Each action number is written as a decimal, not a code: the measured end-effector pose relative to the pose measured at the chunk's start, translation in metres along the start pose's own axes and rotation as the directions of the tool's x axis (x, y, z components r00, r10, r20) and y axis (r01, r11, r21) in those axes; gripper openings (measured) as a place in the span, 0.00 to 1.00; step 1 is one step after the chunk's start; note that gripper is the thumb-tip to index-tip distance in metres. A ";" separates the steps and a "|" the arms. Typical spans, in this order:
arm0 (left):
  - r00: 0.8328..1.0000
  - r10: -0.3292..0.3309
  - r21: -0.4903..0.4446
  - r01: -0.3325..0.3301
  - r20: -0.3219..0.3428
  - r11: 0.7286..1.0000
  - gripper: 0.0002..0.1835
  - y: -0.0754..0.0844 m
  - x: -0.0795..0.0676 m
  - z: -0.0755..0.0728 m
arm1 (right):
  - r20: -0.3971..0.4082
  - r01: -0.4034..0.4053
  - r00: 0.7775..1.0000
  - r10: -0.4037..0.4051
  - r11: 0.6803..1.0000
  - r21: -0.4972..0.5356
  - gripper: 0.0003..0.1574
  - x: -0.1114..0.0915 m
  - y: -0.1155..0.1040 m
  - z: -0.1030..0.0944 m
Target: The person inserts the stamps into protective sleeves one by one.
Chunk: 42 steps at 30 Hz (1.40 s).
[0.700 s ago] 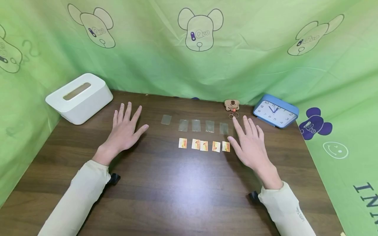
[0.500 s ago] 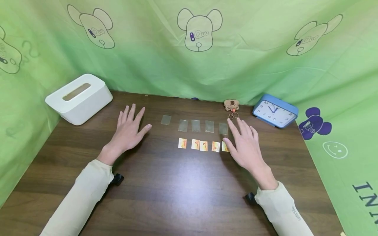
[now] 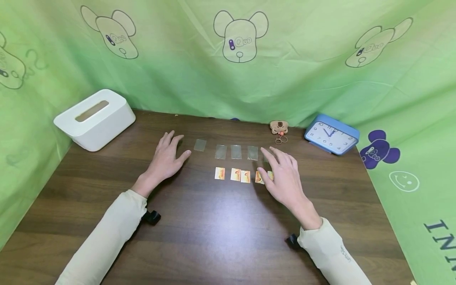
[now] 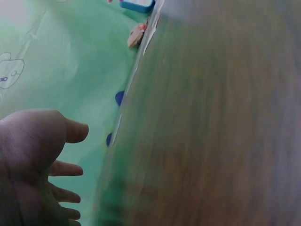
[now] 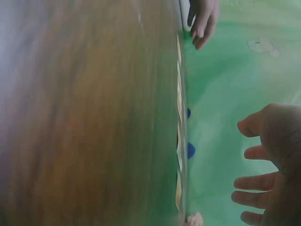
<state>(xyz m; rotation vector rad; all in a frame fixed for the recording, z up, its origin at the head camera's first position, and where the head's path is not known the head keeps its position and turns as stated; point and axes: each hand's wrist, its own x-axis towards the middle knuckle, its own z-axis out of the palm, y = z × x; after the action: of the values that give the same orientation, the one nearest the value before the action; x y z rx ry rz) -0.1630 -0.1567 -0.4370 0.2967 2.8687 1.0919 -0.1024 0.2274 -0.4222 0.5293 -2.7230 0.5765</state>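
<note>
Several small clear plastic sleeves, one of them the leftmost sleeve (image 3: 200, 145), lie in a row on the brown wooden table (image 3: 213, 245). Below them is a row of small orange-and-white printed cards, such as the leftmost card (image 3: 219, 173). My left hand (image 3: 164, 160), fingers spread and slightly bent, is just left of the leftmost sleeve and holds nothing. Over the right end of both rows is my right hand (image 3: 285, 176), its fingers loosely extended. It partly hides the rightmost sleeve and the rightmost cards. Whether it touches them I cannot tell.
A white tissue box (image 3: 97, 118) stands at the back left. At the back right are a blue clock (image 3: 332, 133) and a brown animal-shaped keychain (image 3: 279, 127) with rings. A green printed curtain (image 3: 171, 79) hangs behind the table.
Both hands have moved inward: the left one to the right toward the leftmost sleeve, the right one to the left over the rightmost sleeve and cards. The sleeves and cards have stayed put.
</note>
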 end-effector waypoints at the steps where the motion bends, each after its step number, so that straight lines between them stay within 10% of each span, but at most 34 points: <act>1: 1.000 -0.002 -0.008 0.002 -0.005 1.000 0.36 0.001 0.001 0.002 | -0.001 0.002 1.000 -0.002 1.000 0.005 0.39 0.000 -0.001 0.001; 26: 0.984 0.037 -0.012 -0.040 -0.172 0.999 0.28 -0.002 0.008 0.039 | -0.017 0.065 0.998 -0.063 0.955 0.289 0.21 0.021 -0.043 0.054; 42: 0.991 0.037 0.013 -0.035 -0.132 0.999 0.30 -0.004 0.009 0.040 | 0.066 0.079 0.993 -0.098 0.966 0.247 0.22 0.034 -0.056 0.077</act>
<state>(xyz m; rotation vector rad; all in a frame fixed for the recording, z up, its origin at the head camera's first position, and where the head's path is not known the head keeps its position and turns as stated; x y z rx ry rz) -0.1671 -0.1320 -0.4695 0.2882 2.9975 1.1441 -0.1260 0.1365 -0.4593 0.7446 -2.6992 0.8917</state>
